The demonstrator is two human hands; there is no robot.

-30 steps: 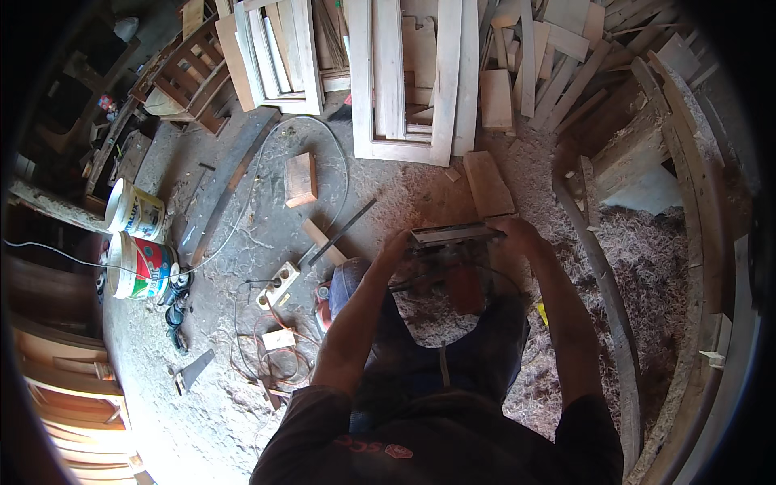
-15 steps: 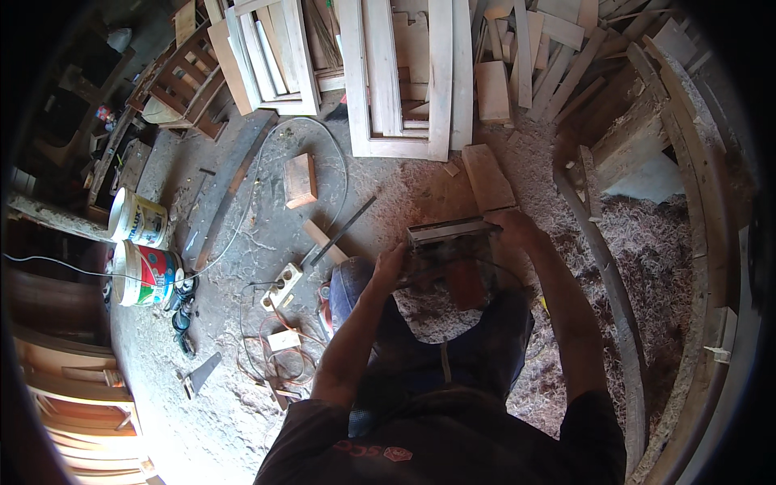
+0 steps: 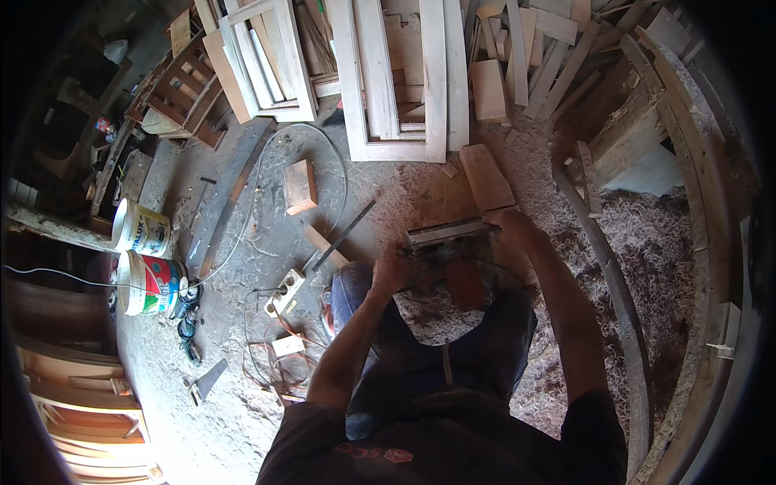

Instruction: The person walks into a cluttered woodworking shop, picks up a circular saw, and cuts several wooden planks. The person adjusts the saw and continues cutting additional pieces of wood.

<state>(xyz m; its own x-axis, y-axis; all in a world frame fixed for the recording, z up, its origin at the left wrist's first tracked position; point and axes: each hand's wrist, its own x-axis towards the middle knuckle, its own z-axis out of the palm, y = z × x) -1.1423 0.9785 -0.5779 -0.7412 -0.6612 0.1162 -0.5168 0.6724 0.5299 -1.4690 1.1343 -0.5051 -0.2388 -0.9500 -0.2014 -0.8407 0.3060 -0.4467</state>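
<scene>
Over the dusty floor [image 3: 380, 184], a pale bar [image 3: 449, 232] spans the space between the two hands, with a wooden block [image 3: 488, 178] just beyond its right end. The right hand [image 3: 517, 232] appears curled around that end; the left hand [image 3: 390, 273] is near the other, though shadow hides its fingers and I cannot tell whether it grips. The bar looks stiff, probably moderately heavy, and perhaps slippery with dust. Its two ends seem the best holds, keeping fingers off the long edges.
</scene>
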